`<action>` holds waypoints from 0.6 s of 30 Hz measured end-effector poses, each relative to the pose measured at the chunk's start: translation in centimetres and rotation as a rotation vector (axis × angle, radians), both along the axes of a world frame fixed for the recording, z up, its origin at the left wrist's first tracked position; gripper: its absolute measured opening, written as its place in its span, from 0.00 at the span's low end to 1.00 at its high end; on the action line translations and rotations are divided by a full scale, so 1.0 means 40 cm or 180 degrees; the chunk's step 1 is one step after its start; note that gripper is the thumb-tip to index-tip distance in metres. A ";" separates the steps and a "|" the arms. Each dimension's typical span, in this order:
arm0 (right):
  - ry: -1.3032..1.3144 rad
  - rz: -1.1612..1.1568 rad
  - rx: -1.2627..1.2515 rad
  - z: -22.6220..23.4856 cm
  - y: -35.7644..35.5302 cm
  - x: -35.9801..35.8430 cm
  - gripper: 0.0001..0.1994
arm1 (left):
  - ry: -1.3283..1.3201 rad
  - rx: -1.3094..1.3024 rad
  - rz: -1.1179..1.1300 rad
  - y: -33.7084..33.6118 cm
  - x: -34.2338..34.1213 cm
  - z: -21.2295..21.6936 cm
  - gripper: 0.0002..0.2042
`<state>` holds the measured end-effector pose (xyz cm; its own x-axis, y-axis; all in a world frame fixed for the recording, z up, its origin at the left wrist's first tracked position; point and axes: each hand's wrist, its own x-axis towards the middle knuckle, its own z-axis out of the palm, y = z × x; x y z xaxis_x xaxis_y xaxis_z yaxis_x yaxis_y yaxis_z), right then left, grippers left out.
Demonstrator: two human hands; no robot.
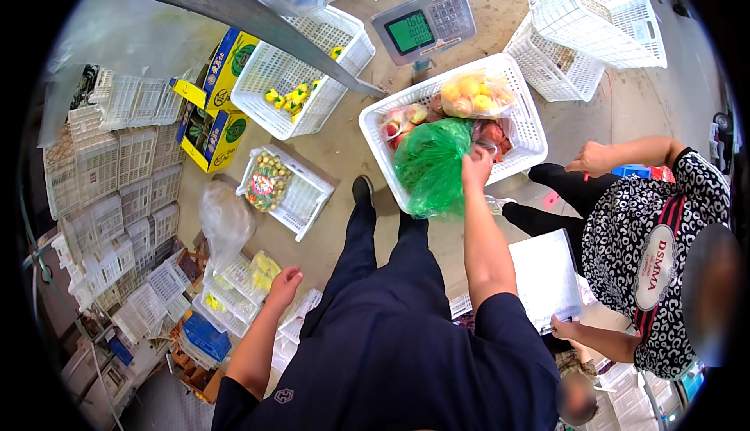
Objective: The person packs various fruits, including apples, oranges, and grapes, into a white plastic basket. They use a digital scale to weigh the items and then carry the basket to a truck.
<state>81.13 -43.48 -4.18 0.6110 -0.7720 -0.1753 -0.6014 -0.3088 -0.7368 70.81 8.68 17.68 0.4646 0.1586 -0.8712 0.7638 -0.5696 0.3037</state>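
Note:
My right hand [476, 167] is closed on the edge of a crumpled green plastic bag [428, 158], which drapes over the near side of a white plastic basket [533, 128]. Clear bags of fruit sit in this basket: yellow round fruit [473, 94] at the far right, red-and-yellow fruit [401, 121] at the left and dark reddish produce [494, 136] beside my right hand. Whatever lies under the green bag is hidden. Low at my left side, my left hand [284, 284] hangs with its fingers curled, and nothing shows in it.
Behind the basket stands a scale display [422, 25]. At left are a white crate [308, 111] with yellow packets, a smaller crate [305, 204] with bagged round produce and yellow cartons [226, 130]. Empty crates [598, 17] stand far right. A person [648, 251] holds a clipboard [544, 279].

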 end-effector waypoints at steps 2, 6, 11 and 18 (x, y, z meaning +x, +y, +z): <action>0.0495 -0.0248 -0.0238 -0.031 0.004 -0.104 0.19 | -0.0001 0.0005 -0.0223 0.007 -0.007 -0.012 0.19; 0.0705 -0.0407 -0.0444 -0.056 0.046 -0.278 0.16 | -0.0122 0.0028 -0.0327 -0.031 0.023 -0.021 0.20; 0.0897 -0.0413 0.0297 0.042 0.130 -0.339 0.16 | -0.0254 0.0029 -0.0472 -0.028 0.011 -0.046 0.20; 0.1068 -0.0187 0.0332 -0.004 0.175 -0.369 0.15 | -0.0219 0.0037 -0.0615 -0.070 0.039 -0.066 0.20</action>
<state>66.37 -36.49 -4.36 0.4612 -0.7714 -0.4384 -0.8298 -0.1999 -0.5211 72.38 5.88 15.06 0.5458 0.0706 -0.8349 0.6176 -0.7073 0.3439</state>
